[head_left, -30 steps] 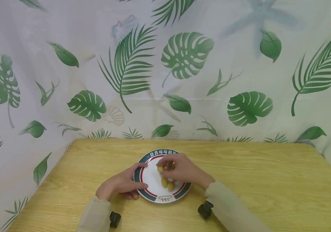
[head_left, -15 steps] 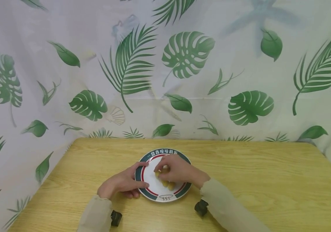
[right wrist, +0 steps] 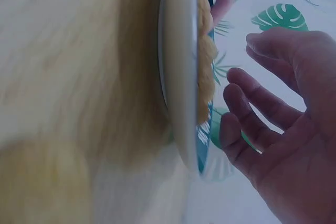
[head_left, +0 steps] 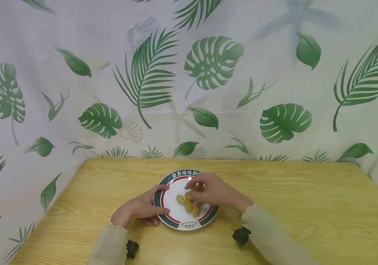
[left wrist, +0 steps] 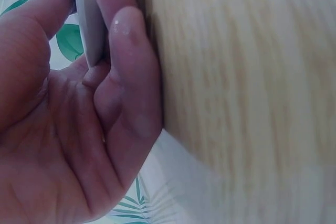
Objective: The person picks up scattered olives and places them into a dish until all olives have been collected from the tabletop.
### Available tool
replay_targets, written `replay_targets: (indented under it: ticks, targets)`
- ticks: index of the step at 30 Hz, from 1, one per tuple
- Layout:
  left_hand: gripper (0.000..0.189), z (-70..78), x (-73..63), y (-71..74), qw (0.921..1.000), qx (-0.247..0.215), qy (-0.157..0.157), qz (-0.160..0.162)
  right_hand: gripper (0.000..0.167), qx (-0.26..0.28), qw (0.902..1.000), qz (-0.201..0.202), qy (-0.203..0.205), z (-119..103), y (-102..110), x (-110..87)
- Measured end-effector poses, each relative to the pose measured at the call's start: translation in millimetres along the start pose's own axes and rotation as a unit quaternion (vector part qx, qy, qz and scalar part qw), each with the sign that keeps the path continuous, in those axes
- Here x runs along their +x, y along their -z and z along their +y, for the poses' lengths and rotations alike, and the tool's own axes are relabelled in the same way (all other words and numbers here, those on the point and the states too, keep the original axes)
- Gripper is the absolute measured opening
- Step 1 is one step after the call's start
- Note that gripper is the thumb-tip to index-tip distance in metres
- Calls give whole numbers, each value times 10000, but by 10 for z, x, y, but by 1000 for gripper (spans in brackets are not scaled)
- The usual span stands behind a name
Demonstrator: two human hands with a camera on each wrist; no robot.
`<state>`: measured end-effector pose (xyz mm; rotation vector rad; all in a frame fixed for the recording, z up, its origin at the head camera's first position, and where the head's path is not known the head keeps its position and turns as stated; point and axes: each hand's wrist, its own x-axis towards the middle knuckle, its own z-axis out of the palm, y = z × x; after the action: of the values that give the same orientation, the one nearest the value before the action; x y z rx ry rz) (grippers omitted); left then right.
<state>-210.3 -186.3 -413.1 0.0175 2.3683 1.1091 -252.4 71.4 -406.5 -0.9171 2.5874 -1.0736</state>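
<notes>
A round white plate [head_left: 174, 211] with a green and red rim stands on the table. My left hand [head_left: 139, 209] grips its left edge, thumb over the rim and other fingers underneath, as the left wrist view shows at the plate's edge [left wrist: 88, 22]. Several small yellow oval fruits [head_left: 188, 207] lie grouped right of the plate's middle, some partly hidden by my right hand [head_left: 213, 189]. That hand hovers over the plate's right half. In the right wrist view its fingers [right wrist: 239, 106] are spread, slightly bent, beside the fruits [right wrist: 206, 72], holding nothing.
A wooden table [head_left: 291, 206] extends around the plate. Patterned leaf cloth [head_left: 162, 81] hangs behind it and at both sides. One more yellow thing [head_left: 235, 227], blurred in the right wrist view, lies on the table beside the black right wrist camera [head_left: 241, 236].
My right hand moved left over the plate holding a yellow fruit, let it go left of the others, then drew back right with its fingers parted. My left hand stayed on the rim.
</notes>
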Motion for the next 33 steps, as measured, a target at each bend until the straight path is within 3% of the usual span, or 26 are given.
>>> replay_targets:
  ticks: [7, 22, 33]
  targets:
    - [78, 0, 7, -3, 10000, 14, 58, 12, 18, -387, 9987, 209, 270, 76, 201, -188]
    - [78, -13, 12, -22, 10000, 58, 34, 35, 18, -390, 9974, 495, 336, 387, 561, -722]
    - [78, -10, 7, -11, 10000, 57, -7, 40, 19, -169, 9986, 166, 480, 614, 757, -1030]
